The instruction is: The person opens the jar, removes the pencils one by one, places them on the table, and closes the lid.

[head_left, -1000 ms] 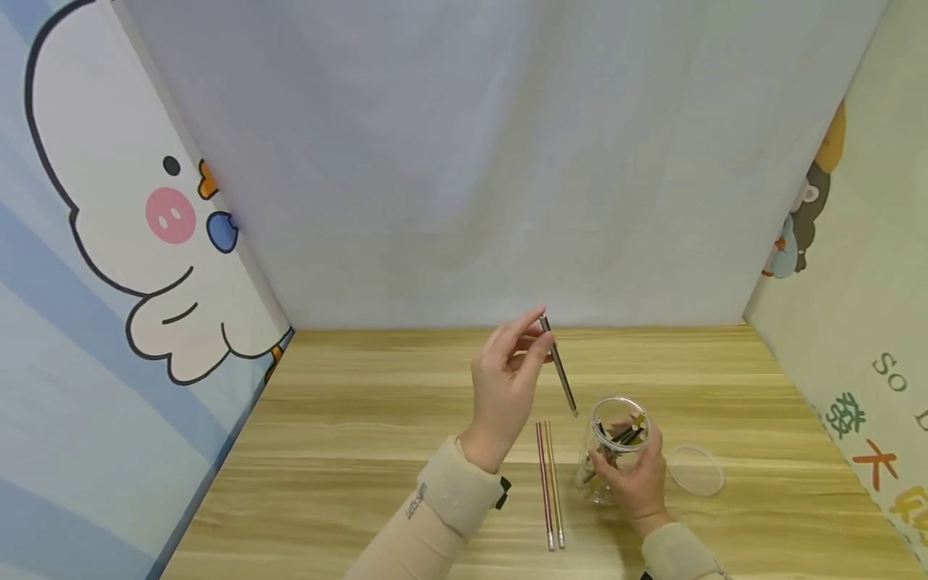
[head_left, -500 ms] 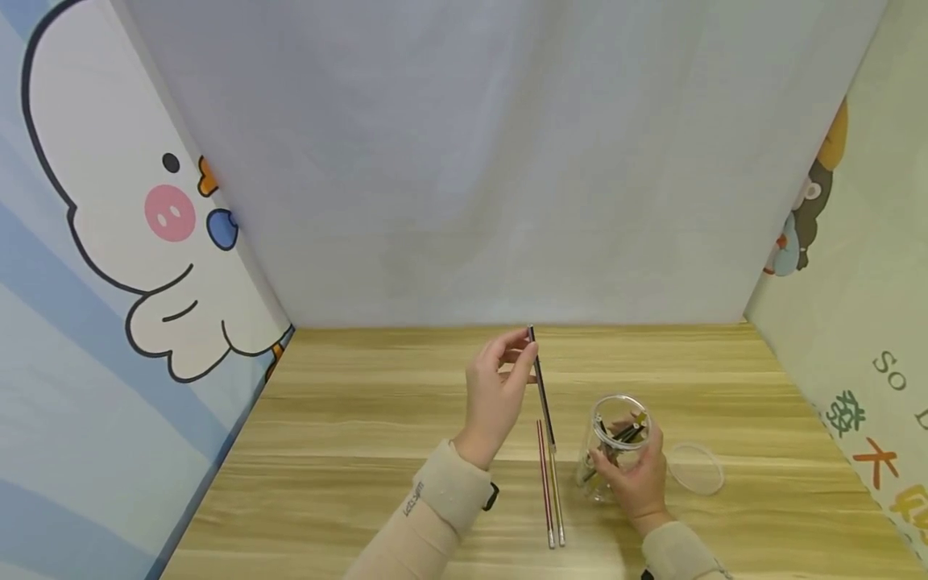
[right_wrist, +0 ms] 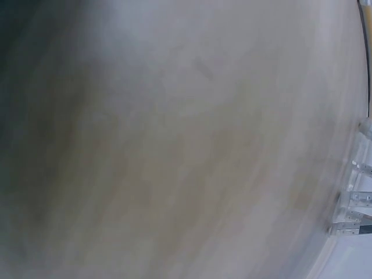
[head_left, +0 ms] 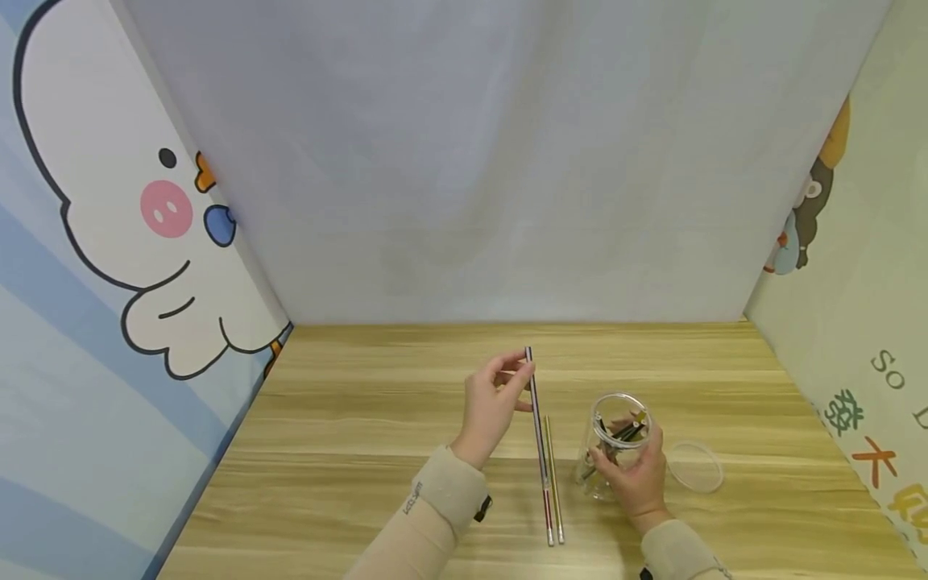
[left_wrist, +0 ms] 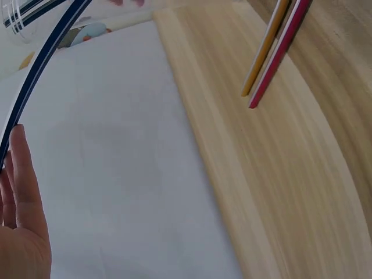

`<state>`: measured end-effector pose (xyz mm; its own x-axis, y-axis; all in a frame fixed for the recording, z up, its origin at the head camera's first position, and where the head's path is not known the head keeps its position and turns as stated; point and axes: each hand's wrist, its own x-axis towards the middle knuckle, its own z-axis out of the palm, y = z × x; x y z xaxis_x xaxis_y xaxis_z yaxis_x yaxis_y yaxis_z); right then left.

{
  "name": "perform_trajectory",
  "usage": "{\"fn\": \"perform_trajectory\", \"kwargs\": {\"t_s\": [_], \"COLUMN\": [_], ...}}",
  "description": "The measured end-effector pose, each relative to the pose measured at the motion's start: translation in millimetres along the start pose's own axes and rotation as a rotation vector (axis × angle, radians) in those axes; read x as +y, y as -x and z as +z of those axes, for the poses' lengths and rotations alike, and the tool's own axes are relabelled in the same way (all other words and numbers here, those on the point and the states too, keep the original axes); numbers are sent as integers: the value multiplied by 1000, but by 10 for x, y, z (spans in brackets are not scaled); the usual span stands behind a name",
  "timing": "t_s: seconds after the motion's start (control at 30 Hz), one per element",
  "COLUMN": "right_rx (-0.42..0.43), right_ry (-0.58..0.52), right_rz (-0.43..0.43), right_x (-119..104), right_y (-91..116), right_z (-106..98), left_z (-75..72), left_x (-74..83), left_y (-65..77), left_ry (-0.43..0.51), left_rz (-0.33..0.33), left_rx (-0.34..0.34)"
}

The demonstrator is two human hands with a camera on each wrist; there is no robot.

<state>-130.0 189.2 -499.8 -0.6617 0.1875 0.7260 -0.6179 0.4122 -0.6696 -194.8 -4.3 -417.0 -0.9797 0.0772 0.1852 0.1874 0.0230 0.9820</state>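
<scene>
My left hand (head_left: 491, 407) pinches a dark striped pencil (head_left: 536, 411) near its far end, between thumb and fingers. In the left wrist view the pencil (left_wrist: 35, 70) looks dark blue with pale stripes. Its near end overlaps the red pencil (head_left: 547, 511) in the head view; whether they touch I cannot tell. Beside that lies a yellow pencil (head_left: 554, 475). My right hand (head_left: 638, 483) grips a clear jar (head_left: 589, 459) holding several dark pencils (head_left: 625, 435) at a slant. A blurred surface fills most of the right wrist view, with silvery pencil ends (right_wrist: 351, 200) at its right edge.
A clear round lid (head_left: 696, 467) lies on the wooden table (head_left: 348, 459) to the right of the jar. A pale curtain-like backdrop (head_left: 464, 177) stands behind the table. Printed panels flank both sides, the left one with a white cartoon bird (head_left: 94, 161).
My left hand has brought the dark pencil down and toward me, from beside the jar's far rim to over the red pencil. My right hand and the jar stay put.
</scene>
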Motion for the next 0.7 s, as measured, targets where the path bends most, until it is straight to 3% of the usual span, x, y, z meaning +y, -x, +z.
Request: {"fn": "perform_trajectory", "kwargs": {"t_s": [0.23, 0.43, 0.7], "right_rx": [13, 30, 45], "right_ry": [25, 23, 17], "right_rz": [11, 6, 17], "right_x": [-18, -8, 363], "right_y": [3, -4, 136], "right_z": [14, 24, 44], "left_z": [-47, -52, 31], "left_x": [-229, -465, -651], "left_y": [5, 14, 43], "left_ry": [-16, -16, -40], "left_rz": [-122, -263, -379], "left_rx": [10, -36, -48]}}
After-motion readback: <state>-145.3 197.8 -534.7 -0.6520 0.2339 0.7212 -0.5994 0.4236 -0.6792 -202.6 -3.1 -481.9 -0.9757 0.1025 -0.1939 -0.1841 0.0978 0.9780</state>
